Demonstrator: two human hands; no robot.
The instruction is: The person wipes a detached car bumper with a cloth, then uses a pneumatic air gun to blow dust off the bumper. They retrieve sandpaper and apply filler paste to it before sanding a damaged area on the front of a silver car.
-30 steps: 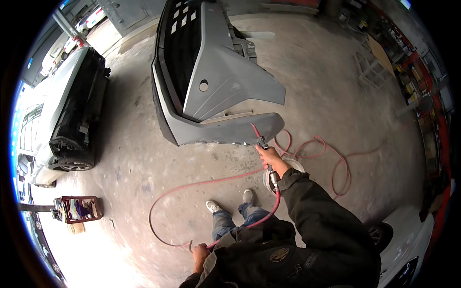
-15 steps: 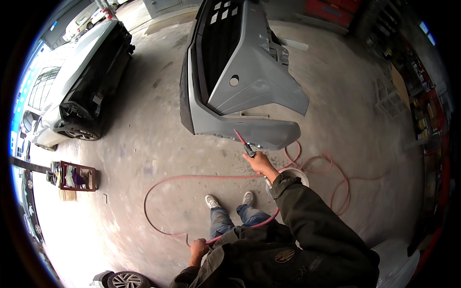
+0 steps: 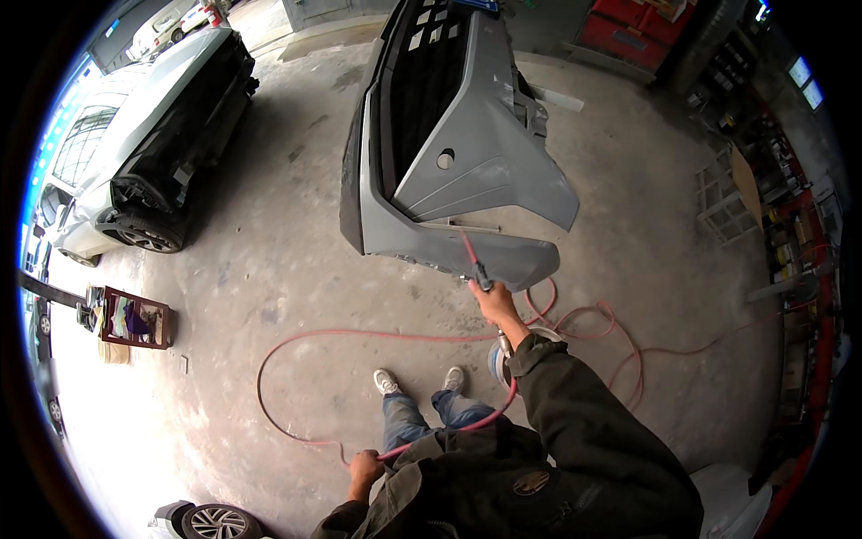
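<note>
An air blow gun (image 3: 483,277) with a red nozzle is gripped in my right hand (image 3: 496,304). Its tip points forward, close to the lower edge of a grey car bumper (image 3: 485,171) standing ahead of me; contact cannot be told. Down at my waist, my left hand (image 3: 365,469) is closed round the red air hose (image 3: 395,452). From there the hose runs across my front to the gun, and its slack loops over the floor. A round bucket (image 3: 499,364) shows partly behind my right forearm.
A car with its front stripped (image 3: 135,171) stands at the left. A small dark red cart (image 3: 136,319) holds cloths. At lower left lies a wheel (image 3: 220,521). Shelves (image 3: 799,234) and a white frame (image 3: 727,202) line the right; red cabinets (image 3: 624,36) stand at the back.
My right hand has moved a little right with the blow gun, its nozzle now pointing more steeply forward. My left hand keeps its hold on the hose. The view has shifted slightly.
</note>
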